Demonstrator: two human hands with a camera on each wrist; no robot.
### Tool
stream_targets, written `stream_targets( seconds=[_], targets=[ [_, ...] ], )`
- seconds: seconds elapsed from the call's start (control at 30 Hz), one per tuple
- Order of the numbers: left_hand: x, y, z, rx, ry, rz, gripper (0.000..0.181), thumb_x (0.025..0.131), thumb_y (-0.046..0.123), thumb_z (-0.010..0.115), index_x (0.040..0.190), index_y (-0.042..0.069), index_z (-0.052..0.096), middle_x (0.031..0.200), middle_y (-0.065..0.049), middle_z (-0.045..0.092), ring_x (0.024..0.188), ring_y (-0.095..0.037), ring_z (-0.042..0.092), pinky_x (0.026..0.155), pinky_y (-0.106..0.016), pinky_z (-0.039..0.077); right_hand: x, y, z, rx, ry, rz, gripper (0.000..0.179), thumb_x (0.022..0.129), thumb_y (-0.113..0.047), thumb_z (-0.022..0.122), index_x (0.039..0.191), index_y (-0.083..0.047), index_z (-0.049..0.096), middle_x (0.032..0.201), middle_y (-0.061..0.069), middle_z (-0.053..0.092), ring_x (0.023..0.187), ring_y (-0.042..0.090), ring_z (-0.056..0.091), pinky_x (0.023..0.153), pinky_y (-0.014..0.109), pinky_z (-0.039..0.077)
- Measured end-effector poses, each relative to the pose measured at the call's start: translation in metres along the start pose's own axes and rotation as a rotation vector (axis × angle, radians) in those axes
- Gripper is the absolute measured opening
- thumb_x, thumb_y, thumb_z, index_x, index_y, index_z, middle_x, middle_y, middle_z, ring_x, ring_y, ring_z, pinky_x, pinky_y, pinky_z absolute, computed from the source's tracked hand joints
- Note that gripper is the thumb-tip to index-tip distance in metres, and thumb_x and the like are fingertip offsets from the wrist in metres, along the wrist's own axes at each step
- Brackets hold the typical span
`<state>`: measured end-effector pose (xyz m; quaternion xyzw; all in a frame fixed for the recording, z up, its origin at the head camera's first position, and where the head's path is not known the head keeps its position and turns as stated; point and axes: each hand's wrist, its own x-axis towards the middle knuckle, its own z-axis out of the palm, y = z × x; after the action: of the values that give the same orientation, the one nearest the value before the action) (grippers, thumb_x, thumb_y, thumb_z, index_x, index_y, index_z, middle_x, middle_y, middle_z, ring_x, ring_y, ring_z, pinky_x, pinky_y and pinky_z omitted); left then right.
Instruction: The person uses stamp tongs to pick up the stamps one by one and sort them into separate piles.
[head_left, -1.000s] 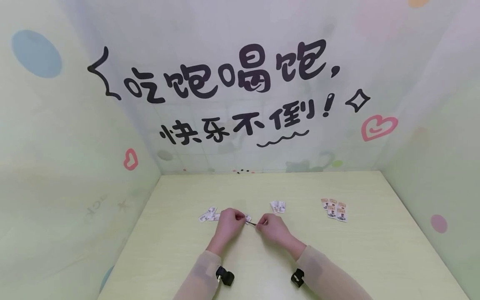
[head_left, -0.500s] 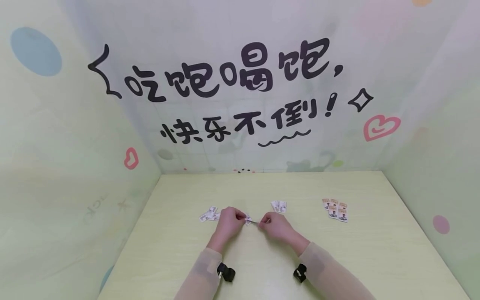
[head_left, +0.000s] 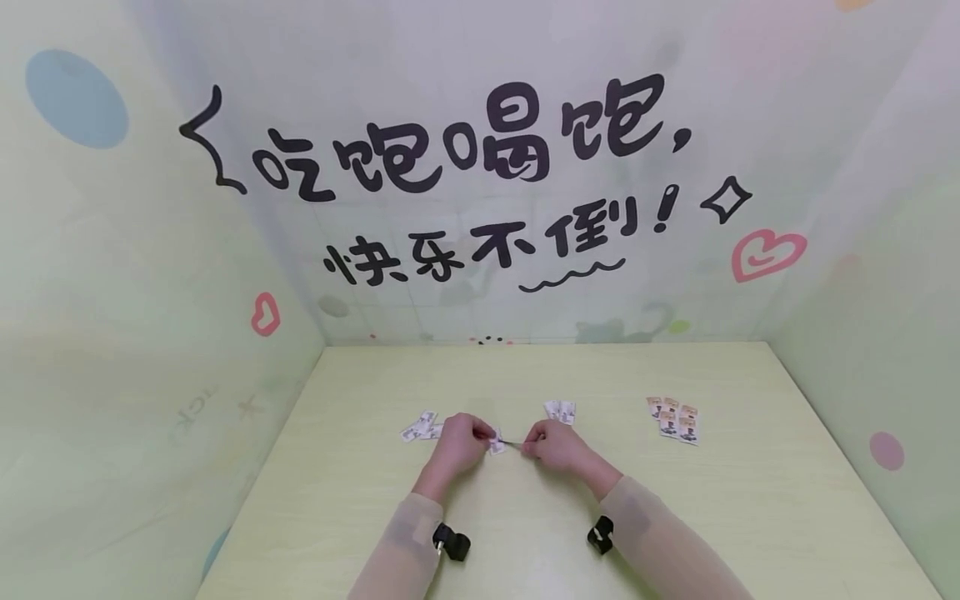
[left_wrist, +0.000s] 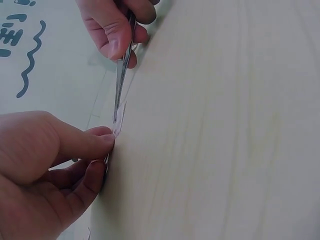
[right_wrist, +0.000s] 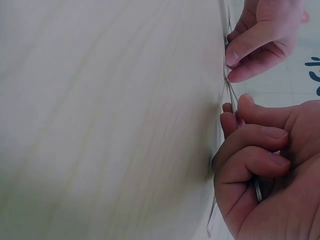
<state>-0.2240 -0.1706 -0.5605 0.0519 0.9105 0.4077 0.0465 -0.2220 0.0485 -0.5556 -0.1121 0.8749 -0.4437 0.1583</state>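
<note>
Pale tabletop point(head_left: 532, 542) below, left hand point(head_left: 457, 447) pinches a slip point(left_wrist: 119, 126), right hand point(head_left: 558, 447) grips tweezers point(left_wrist: 121, 82).

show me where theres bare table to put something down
Bare table lies right of the right sleeve, left of the left sleeve, and between the orange-printed pieces and white pair. Crowded: the middle, with left hand, right hand, tweezers and white slips.

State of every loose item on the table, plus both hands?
Left hand: pinching white piece
Right hand: gripping tweezers
White piece: pinched near one end
Tweezers: tips at white piece; bite unclear
Left white pieces: lying, overlapping
Far white pieces: lying close together
Orange-topped pieces: lying, overlapping
</note>
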Motion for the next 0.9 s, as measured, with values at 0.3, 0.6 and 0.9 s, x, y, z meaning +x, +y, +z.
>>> stream_targets(
  seconds=[0.3,0.6,0.9],
  targets=[
    [-0.003,0.000,0.006,0.019,-0.004,0.018,0.024,0.086,0.006,0.088,0.107,0.000,0.079,0.097,-0.006,0.074,0.091,-0.022,0.067,0.088,-0.044,0.058,-0.011,-0.005,-0.006,0.001,0.020,0.016,0.011,0.099,-0.016,0.076,0.091,-0.008,0.072,0.087,0.002,0.066,0.079,0.019,0.058,0.071,0.033,0.048],
    [-0.004,0.009,0.011,0.036,-0.072,0.044,0.023,0.085,-0.004,0.083,0.107,0.002,0.081,0.101,-0.009,0.077,0.097,-0.026,0.070,0.092,-0.046,0.059,-0.019,-0.001,-0.009,-0.010,0.008,0.000,0.012,0.098,-0.016,0.077,0.091,-0.008,0.072,0.086,0.001,0.065,0.077,0.019,0.056,0.069,0.033,0.046],
    [-0.006,0.006,0.011,0.010,-0.076,0.039,0.022,0.086,-0.003,0.083,0.107,0.005,0.082,0.093,0.000,0.073,0.087,-0.015,0.064,0.082,-0.036,0.058,-0.019,0.006,-0.004,-0.055,0.021,-0.018,0.012,0.099,-0.014,0.076,0.088,-0.012,0.070,0.084,0.000,0.064,0.076,0.019,0.056,0.071,0.035,0.046]
  ],
)
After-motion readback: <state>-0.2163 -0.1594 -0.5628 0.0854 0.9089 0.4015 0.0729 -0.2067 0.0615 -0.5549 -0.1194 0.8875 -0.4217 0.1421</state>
